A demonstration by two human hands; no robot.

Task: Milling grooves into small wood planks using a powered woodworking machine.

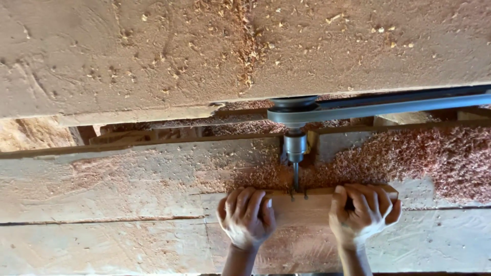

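A short block of pale wood (307,205) lies across the bench in front of me. My left hand (246,217) grips its left end with fingers curled over the top edge. My right hand (362,212) grips the right end the same way. A horizontal drill bit (295,176) in a steel chuck (295,146) points at the block's far edge, and its tip meets the wood between my hands. Two small dark holes show in the block's far edge by the bit.
A belt (388,106) runs from a pulley (293,107) above the chuck off to the right. Reddish wood shavings (434,158) lie heaped right of the bit. A wide dusty plank (153,56) spans the top. The bench boards (112,225) carry sawdust.
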